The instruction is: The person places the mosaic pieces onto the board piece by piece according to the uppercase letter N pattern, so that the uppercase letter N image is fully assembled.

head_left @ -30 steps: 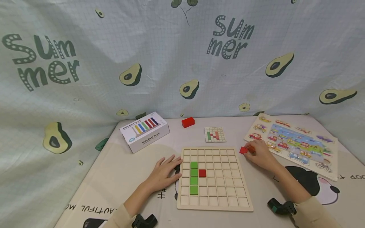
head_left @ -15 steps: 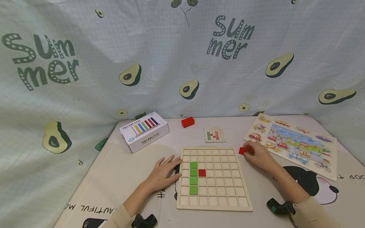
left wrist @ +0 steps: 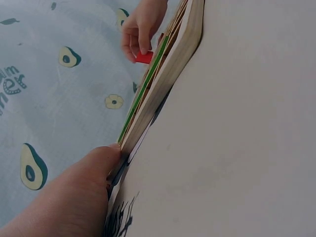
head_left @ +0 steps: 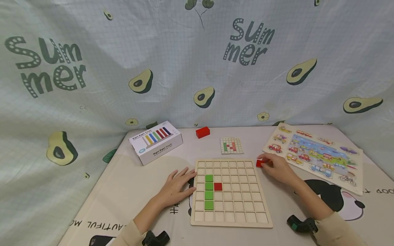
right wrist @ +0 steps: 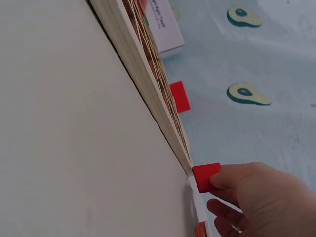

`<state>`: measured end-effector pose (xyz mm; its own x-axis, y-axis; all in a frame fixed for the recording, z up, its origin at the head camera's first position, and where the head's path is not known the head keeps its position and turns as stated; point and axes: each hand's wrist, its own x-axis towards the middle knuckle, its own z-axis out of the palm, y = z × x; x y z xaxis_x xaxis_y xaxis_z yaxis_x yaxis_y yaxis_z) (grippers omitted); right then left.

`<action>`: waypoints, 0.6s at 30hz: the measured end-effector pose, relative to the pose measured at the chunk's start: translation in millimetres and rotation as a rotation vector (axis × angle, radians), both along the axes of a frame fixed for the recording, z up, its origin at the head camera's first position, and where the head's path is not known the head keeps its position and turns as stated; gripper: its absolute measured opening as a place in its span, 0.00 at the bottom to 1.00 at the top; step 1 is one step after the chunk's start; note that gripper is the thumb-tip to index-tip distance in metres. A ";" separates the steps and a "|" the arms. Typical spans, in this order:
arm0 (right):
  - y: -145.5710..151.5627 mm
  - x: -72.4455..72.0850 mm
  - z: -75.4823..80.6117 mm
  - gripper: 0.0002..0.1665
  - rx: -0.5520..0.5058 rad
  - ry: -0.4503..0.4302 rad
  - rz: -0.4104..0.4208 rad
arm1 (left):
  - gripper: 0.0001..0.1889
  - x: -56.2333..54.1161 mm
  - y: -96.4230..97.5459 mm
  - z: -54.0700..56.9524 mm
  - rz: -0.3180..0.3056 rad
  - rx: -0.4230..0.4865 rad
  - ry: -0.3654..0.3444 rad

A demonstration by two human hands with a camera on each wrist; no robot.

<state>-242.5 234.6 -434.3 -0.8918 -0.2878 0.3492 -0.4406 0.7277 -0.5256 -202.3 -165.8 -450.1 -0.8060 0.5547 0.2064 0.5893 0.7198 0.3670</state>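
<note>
My right hand [head_left: 277,167] pinches a small red square block [right wrist: 205,177] between thumb and fingers, just beyond the right edge of the wooden grid board [head_left: 232,223]. Set in the board are a column of several green squares [head_left: 209,195] and one red square [head_left: 218,186] beside it. At the board's left edge my left hand [head_left: 173,189] lies with fingers spread, its fingertips touching the rim. In the left wrist view, the thumb [left wrist: 106,158] meets the board's side.
Behind the board lies a small pattern card [head_left: 232,146] with green and red squares. A red block [head_left: 202,132] sits at the back, right of a white printed box [head_left: 156,143]. A picture puzzle board [head_left: 315,157] occupies the right side, partly behind the right hand.
My right hand has shifted slightly left, bringing the red block closer to the board's upper right edge and turning it in the fingers. The left hand stays where it was.
</note>
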 end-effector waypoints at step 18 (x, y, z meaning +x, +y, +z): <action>-29.3 11.9 14.0 0.18 -0.029 0.014 0.175 | 0.31 -0.4 -0.1 -0.7 0.004 0.000 -0.004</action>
